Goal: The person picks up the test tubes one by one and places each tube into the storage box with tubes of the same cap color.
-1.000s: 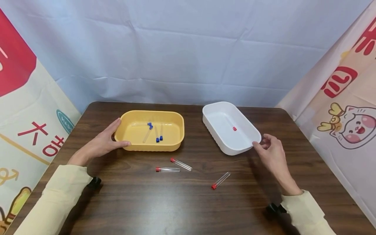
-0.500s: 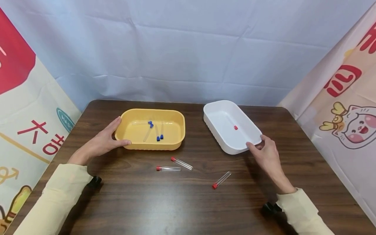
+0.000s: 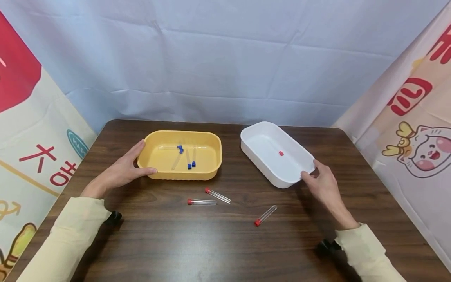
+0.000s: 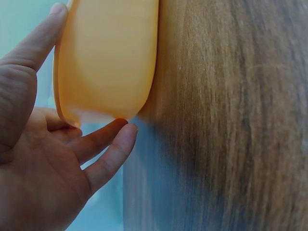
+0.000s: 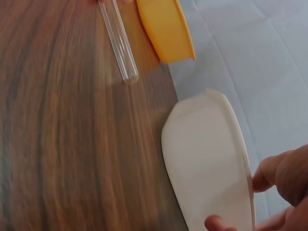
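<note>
My left hand (image 3: 121,172) holds the left end of a yellow plastic tray (image 3: 183,177), thumb at the near rim and fingers round the end wall. Inside lie several clear test tubes with blue caps (image 3: 189,166). With thumb and fingers, my right hand (image 3: 322,184) pinches the near right corner of a white plastic tray (image 3: 258,161), which stands at a slant. A red cap (image 3: 281,153) shows on its floor. In the right wrist view the thumb lies by the white tray's rim, while a fingertip (image 5: 219,224) overlaps its outer wall.
On the brown wooden table (image 3: 197,250), in front of the trays, lie three red-capped test tubes: one on the left (image 3: 202,202), one angled beside it (image 3: 218,196) and one on the right (image 3: 266,216). A pale cloth (image 3: 225,58) hangs behind the table.
My right hand has closed further round the white tray's corner. That tray has turned slightly, its far end shifting left and its near end right. The left hand and yellow tray stay put.
</note>
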{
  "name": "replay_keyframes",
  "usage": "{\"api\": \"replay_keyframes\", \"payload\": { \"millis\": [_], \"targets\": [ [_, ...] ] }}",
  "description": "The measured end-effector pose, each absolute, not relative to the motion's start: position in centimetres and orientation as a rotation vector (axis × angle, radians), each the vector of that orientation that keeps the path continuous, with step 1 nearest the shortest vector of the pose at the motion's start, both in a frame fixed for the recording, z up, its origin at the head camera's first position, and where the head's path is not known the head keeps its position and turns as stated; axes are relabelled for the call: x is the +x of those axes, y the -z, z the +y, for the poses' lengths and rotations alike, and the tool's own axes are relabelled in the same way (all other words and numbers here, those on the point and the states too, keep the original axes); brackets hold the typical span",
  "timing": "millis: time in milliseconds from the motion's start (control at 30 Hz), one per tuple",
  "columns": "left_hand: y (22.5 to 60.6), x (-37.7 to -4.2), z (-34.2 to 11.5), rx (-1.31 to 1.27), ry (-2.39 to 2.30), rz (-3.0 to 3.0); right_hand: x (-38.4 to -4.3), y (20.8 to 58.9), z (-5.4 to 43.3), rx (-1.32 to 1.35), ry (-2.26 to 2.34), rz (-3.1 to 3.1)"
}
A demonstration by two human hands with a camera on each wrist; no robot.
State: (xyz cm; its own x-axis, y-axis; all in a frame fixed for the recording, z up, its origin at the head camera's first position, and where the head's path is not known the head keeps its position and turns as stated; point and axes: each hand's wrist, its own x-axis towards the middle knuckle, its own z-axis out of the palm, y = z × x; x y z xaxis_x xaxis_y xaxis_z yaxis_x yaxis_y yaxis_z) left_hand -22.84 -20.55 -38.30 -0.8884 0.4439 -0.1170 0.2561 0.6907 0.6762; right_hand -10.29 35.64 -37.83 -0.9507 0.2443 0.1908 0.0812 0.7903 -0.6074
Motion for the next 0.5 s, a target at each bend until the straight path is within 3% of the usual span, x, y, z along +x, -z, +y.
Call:
{"api": "replay_keyframes", "payload": {
  "millis": [500],
  "targets": [
    [38.5, -22.9, -20.6, 0.565, -0.969, 2.64, -10.7, 38.0, 39.1, -0.165, -1.164, -2.838]
  ]
}}
